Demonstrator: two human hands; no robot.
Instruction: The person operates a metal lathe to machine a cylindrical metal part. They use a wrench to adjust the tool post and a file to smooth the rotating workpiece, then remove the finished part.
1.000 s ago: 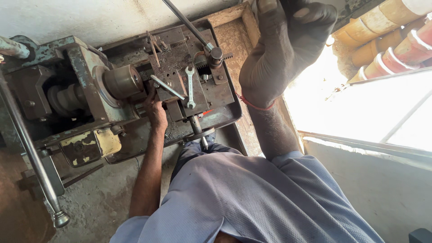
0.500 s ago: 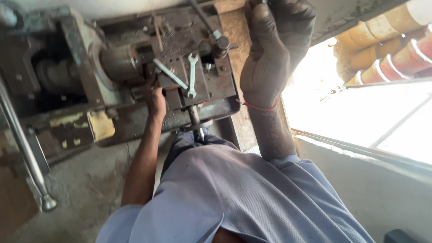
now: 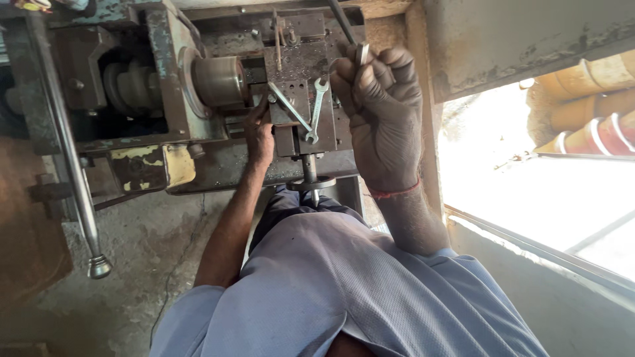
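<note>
Right hand (image 3: 382,112) gripping thin dark metal rod (image 3: 342,21), fingers pressed together; left hand (image 3: 260,137) resting against grimy steel lathe carriage (image 3: 294,63) beside two silver open-ended spanners (image 3: 316,109), grip indiscernible.

Blue shirt (image 3: 344,291), silver spanner (image 3: 316,109)

Tight room around the lathe carriage

The spanner (image 3: 316,109) and a slim rod (image 3: 289,109) lie crossed on the tool block (image 3: 301,73), leaving little bare metal between the left hand (image 3: 261,139) and right hand (image 3: 380,116). The chuck (image 3: 218,80) blocks the left side, the wall (image 3: 516,39) the right; below, the handwheel (image 3: 311,185) juts out.
</note>
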